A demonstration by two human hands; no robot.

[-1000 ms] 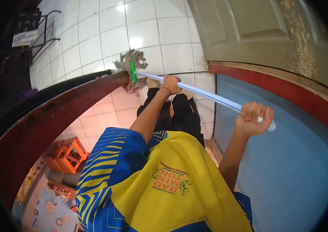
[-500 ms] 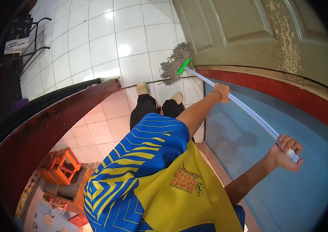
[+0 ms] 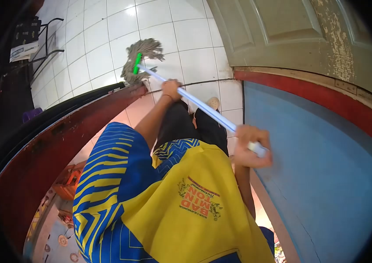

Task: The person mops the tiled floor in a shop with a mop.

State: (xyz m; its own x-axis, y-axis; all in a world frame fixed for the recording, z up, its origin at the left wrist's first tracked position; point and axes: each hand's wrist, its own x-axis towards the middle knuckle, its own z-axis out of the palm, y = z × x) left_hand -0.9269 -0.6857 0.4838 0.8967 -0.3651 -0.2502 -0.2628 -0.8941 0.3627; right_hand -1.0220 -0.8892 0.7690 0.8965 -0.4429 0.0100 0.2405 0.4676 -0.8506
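Note:
A string mop (image 3: 205,108) with a white and blue-striped handle slants across the head view. Its grey strands (image 3: 147,47) and green clamp (image 3: 137,63) lie on the white tiles at the end of the left door frame. Partway down the handle, my left hand (image 3: 171,89) is wrapped around it, nearer the clamp. My right hand (image 3: 252,147) grips the handle near its upper end, in front of the blue wall, and is slightly blurred. The white end cap (image 3: 258,149) sticks out past the right fingers.
A worn green door (image 3: 278,30) and the blue wall (image 3: 313,158) stand on the right. On the left runs a dark red door frame (image 3: 63,140). A black metal rack (image 3: 45,39) is farther left. One pale clog (image 3: 213,103) shows on the floor.
The mop head has swept left across the tiles, from beside the green door to the left frame. Both hands have moved left with the handle, my right one also coming closer to the body.

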